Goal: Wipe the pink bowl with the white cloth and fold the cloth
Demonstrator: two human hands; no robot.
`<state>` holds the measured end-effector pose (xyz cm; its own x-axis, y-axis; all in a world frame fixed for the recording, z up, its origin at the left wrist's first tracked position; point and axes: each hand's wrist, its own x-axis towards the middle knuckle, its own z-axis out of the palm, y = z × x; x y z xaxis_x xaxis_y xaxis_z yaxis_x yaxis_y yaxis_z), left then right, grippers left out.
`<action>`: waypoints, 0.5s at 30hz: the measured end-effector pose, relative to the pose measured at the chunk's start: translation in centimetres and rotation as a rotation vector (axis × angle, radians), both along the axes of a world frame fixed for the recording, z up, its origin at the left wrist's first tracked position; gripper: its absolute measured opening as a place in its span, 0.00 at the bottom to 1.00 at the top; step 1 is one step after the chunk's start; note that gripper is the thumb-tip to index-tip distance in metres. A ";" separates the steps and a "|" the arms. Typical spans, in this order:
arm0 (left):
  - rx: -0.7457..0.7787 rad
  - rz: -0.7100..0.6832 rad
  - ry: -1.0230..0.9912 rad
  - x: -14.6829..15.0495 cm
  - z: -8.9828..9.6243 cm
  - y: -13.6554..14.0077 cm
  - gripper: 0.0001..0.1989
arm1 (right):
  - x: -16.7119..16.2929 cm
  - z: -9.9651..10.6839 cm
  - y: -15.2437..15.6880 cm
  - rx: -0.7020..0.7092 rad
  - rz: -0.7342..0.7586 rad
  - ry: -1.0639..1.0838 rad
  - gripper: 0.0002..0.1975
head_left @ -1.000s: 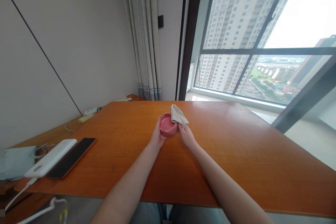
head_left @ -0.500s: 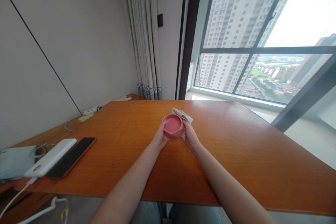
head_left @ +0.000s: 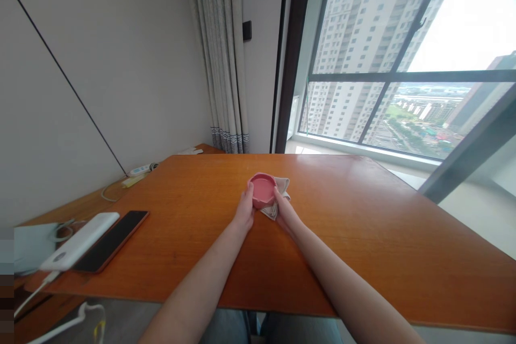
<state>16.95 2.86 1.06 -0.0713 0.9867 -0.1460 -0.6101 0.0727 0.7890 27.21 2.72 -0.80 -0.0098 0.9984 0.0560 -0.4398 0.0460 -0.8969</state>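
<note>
A round pink ashtray [head_left: 263,189] with a thick, uneven rim is held over the middle of the table, its hollow facing up towards me. My left hand [head_left: 245,208] grips its left side, thumb on the rim. On the right side, my right hand [head_left: 285,209] is closed around a light grey cloth [head_left: 282,185] and the ashtray's edge, thumb at the rim. The cloth sticks out behind and below the ashtray. Most fingers of both hands are hidden underneath.
The brown wooden table [head_left: 355,226] spreads around my hands. At its left lie a black phone [head_left: 113,242] and a white power bank [head_left: 80,242] with a cable. A power strip [head_left: 140,170] sits by the wall. Behind are a curtain [head_left: 226,64] and a window [head_left: 387,77].
The ashtray and both hands have shifted slightly left. The cloth has moved relative to the ashtray, and more of it now shows below the rim.
</note>
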 end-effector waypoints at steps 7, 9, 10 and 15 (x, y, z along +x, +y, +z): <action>-0.097 -0.262 0.249 -0.6 -0.2 -0.4 0.24 | 3.5 -0.1 1.8 -0.070 -0.099 -0.080 0.20; -0.113 -0.229 0.342 -0.9 -0.2 -0.3 0.22 | 3.8 0.0 1.9 -0.066 0.015 -0.100 0.19; -0.120 -0.213 0.384 -1.1 -0.2 -0.2 0.20 | 3.8 0.1 1.9 -0.058 0.052 -0.113 0.20; -0.110 -0.121 0.471 -1.1 -0.3 0.0 0.15 | 3.2 -1.0 2.1 0.045 -0.030 -0.193 0.26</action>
